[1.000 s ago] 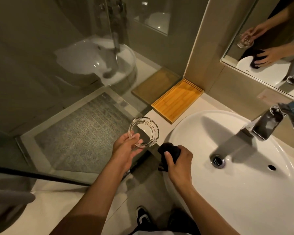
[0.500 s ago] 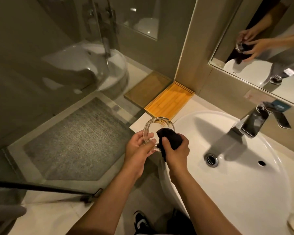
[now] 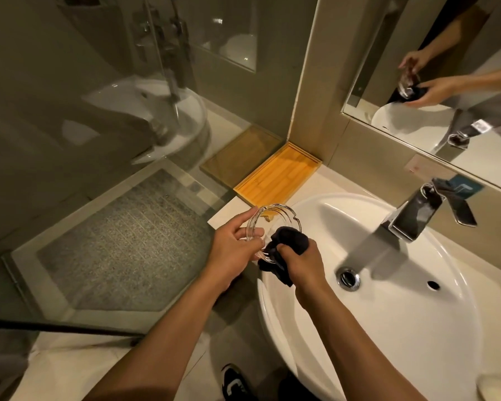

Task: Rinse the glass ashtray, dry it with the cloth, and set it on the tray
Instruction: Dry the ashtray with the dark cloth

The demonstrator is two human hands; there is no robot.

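Head view, left to right: grey shower mat [image 3: 122, 244] lies behind the glass partition [image 3: 70, 140]; the left hand [image 3: 232, 250] grips the rim of the glass ashtray [image 3: 275, 215] with thumb and fingers, holding it tilted on edge above the left lip of the white sink [image 3: 417, 328]. Right hand [image 3: 304, 264] is closed around a bunched dark cloth [image 3: 287, 238], which is pressed into the ashtray's bowl. Wooden tray [image 3: 278, 178] sits bare on the counter corner just behind the ashtray, apart from it; chrome faucet [image 3: 417, 215] stands farther right, under the mirror [image 3: 446, 82].
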